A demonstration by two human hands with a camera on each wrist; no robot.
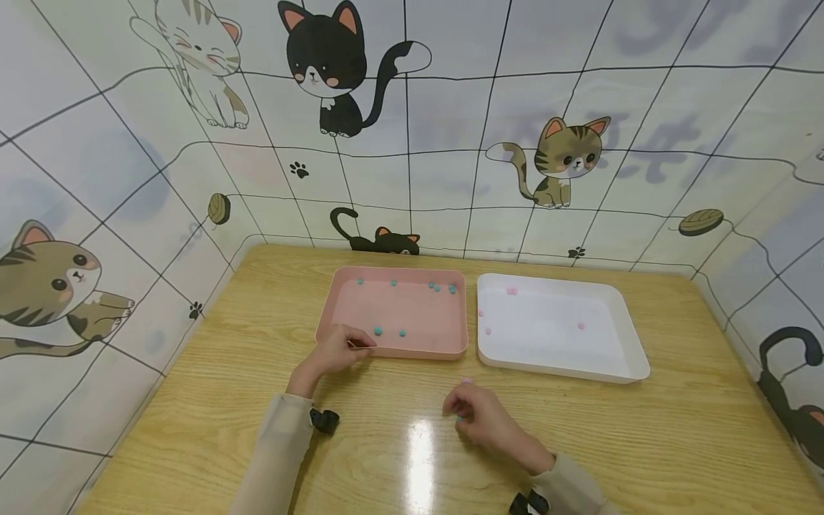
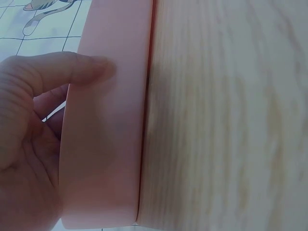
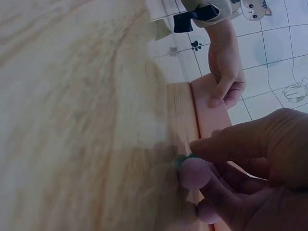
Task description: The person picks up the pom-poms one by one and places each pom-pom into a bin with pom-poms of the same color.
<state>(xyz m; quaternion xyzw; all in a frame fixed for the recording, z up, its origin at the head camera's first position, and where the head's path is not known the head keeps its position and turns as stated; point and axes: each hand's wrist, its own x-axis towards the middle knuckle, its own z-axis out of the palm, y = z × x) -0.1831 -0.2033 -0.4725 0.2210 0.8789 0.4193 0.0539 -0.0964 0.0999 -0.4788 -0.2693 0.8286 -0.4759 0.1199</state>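
Note:
My left hand (image 1: 337, 348) grips the front left wall of the pink tray (image 1: 393, 352); in the left wrist view the thumb (image 2: 91, 70) lies flat on the outside of that wall and the fingers are behind it. Several small teal balls (image 1: 378, 330) lie scattered inside this tray. Low over the table in front of the trays, my right hand (image 1: 486, 418) pinches a small teal ball (image 3: 179, 161) at its thumb and fingertips, partly hidden by them. Just beyond the fingers a small pink ball (image 1: 466, 380) shows on the table.
Right of the pink tray stands a white tray (image 1: 560, 365) with several small pink pieces (image 1: 581, 326) in it, a narrow gap between the two. The wooden table (image 1: 695, 429) meets cat-printed wall sheets (image 1: 450, 179) at the back and sides.

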